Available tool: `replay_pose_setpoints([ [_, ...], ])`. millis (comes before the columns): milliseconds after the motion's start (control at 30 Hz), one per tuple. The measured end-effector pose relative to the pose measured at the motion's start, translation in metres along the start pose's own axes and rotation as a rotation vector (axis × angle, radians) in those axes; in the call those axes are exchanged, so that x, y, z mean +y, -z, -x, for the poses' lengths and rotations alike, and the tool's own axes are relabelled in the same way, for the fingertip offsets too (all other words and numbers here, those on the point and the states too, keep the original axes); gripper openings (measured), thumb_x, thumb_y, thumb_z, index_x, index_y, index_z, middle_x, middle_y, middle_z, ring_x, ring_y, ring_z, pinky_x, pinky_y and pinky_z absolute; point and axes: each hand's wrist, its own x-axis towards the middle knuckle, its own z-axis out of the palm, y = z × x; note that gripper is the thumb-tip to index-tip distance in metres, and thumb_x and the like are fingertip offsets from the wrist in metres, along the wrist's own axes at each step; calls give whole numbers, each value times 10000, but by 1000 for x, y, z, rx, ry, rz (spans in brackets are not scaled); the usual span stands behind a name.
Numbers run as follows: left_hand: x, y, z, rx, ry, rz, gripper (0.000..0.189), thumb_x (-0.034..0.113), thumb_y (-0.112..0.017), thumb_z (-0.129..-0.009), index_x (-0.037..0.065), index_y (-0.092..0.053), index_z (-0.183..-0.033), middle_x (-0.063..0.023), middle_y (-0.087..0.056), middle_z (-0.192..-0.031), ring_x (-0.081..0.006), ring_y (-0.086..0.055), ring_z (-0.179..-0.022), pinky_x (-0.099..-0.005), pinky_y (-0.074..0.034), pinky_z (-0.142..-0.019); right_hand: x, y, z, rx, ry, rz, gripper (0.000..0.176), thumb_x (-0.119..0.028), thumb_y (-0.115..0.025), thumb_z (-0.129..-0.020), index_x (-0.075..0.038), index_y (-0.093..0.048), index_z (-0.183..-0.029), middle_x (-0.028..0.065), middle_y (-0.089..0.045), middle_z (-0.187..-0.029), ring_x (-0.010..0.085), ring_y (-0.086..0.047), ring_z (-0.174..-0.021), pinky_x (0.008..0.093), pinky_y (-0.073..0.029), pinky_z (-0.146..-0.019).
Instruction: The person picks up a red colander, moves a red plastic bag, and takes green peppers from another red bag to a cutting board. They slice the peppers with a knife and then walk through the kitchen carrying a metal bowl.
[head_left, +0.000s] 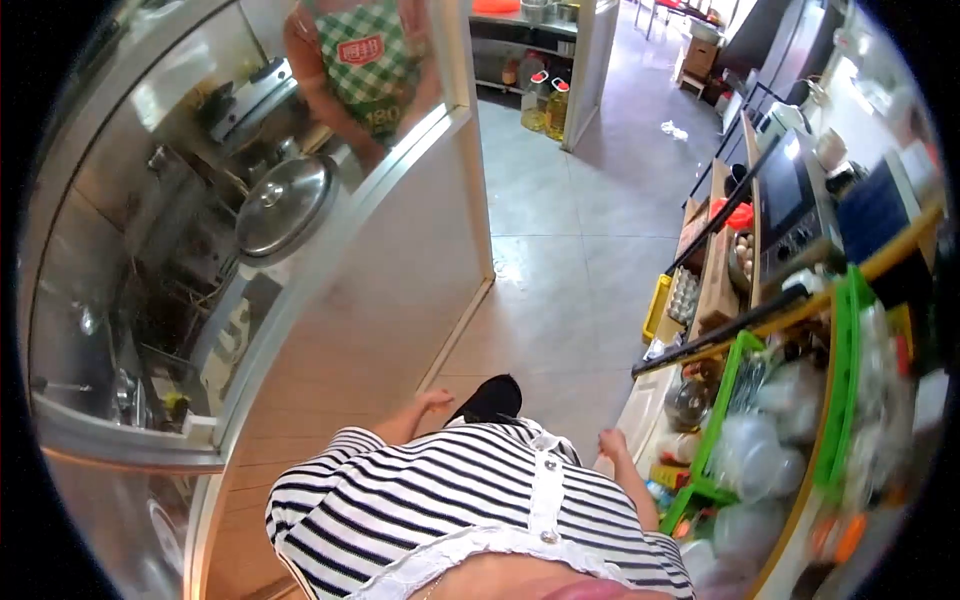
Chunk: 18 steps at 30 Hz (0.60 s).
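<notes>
My left hand (435,400) hangs beside the wood-toned lower part of the partition (340,330), fingers loosely curled in, with nothing seen in them. On the other side of my striped shirt (450,500), my right hand (612,442) is also curled closed, and no object shows in it. It is nearest to the shelving on the right, where a green basket (722,425) and some packets (668,476) are. One black shoe (490,398) shows ahead of my body on the grey floor (560,260).
Behind the partition's glass stand a person in a green checked apron (365,65) and a large lidded pot (287,205). Along the right, shelving carries egg trays (683,297), a microwave (787,190) and plastic containers (757,455). Oil bottles (545,105) stand ahead; white scraps (674,130) lie on the floor.
</notes>
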Motion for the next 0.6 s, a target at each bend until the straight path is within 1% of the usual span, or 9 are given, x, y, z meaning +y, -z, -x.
replay_pose_setpoints([
  [200,-3,56,-60,199,412,297,160,215,-504,-755,73,-539,-818,-71,-540,-640,-183,-527,-521,-349,-436,-473,-138,110,-137,103,3,-267,170,-128,-432,-737,0,-536,-695,95,-520,-552,173,-510,-386,276,-384,-324],
  [233,5,67,-60,241,18,296,146,204,-513,-743,75,-540,-808,-71,-537,-640,-186,-527,-530,-355,-433,-477,-143,110,-165,95,-21,-263,177,-131,-432,-740,4,-543,-711,100,-527,-561,176,-510,-386,275,-386,-326],
  [267,33,84,-80,218,-44,210,170,206,-507,-741,65,-547,-827,-88,-546,-663,-206,-534,-558,-360,-437,-502,-135,112,-199,96,-38,-256,186,-135,-433,-742,9,-549,-727,104,-533,-570,178,-510,-385,274,-389,-328],
  [367,146,135,-195,159,29,-237,245,211,-490,-734,33,-566,-884,-138,-575,-730,-265,-555,-644,-375,-448,-576,-171,135,-238,-42,-84,-43,219,-153,-433,-745,27,-557,-758,123,-562,-613,197,-538,-423,292,-424,-371],
  [433,261,163,-253,246,-87,-247,297,215,-478,-729,12,-580,-922,-172,-594,-775,-305,-570,-701,-385,-456,-625,-183,141,-261,-173,-94,42,232,-161,-440,-745,37,-559,-762,132,-574,-631,208,-559,-460,304,-446,-404],
  [467,361,171,-210,415,-293,-216,283,236,-432,-749,17,-594,-826,-168,-588,-711,-302,-574,-686,-394,-449,-609,-191,147,-274,-137,-92,30,229,-164,-462,-733,35,-572,-762,131,-588,-655,219,-585,-533,328,-470,-478],
  [500,370,181,-291,350,-257,-169,273,230,-413,-769,13,-580,-777,-171,-581,-694,-294,-576,-666,-390,-442,-611,-203,158,-293,-202,259,402,226,-165,-473,-723,30,-580,-762,135,-591,-655,220,-589,-556,334,-472,-509],
  [533,462,194,-249,229,-323,-220,275,255,-440,-768,9,-562,-749,-165,-577,-677,-282,-578,-646,-389,-437,-598,-199,167,-319,-247,624,764,223,-167,-485,-713,26,-588,-762,140,-594,-655,221,-593,-580,340,-474,-541],
  [600,542,206,-290,306,-615,-177,268,270,-481,-772,28,-576,-839,-111,-601,-728,-221,-581,-698,-343,-447,-638,-218,174,-361,-160,402,433,218,-225,-557,-681,-36,-604,-780,157,-585,-694,284,-583,-607,386,-473,-575],
])
